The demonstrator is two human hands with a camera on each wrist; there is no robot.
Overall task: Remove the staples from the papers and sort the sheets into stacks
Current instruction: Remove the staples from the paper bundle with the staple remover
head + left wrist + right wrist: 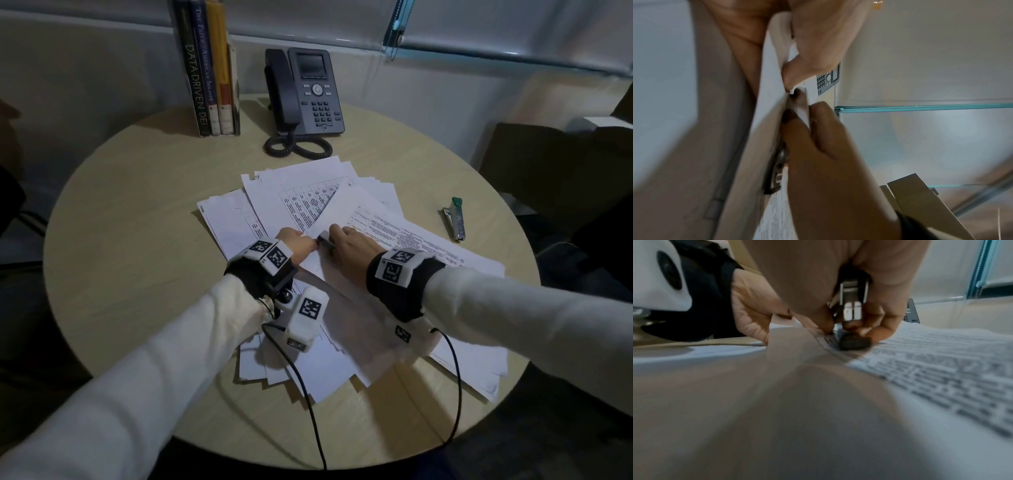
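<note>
A loose pile of printed sheets [301,198] covers the middle of the round table [137,222]. On top lies a stapled packet [394,236] with dense text. My left hand [306,244] pinches the packet's near-left corner [774,68]. Right beside it, my right hand [337,240] grips a small metal staple remover [324,238]. In the right wrist view the staple remover [852,305] points down, its dark tip [855,343] pressed onto the packet [931,363] at that corner. The staple itself is hidden under the tip.
A silver stapler with a green end [455,219] lies on the table to the right. A black desk phone [308,92] and upright books [209,68] stand at the back edge. Sensor cables trail from both wrists over the near sheets.
</note>
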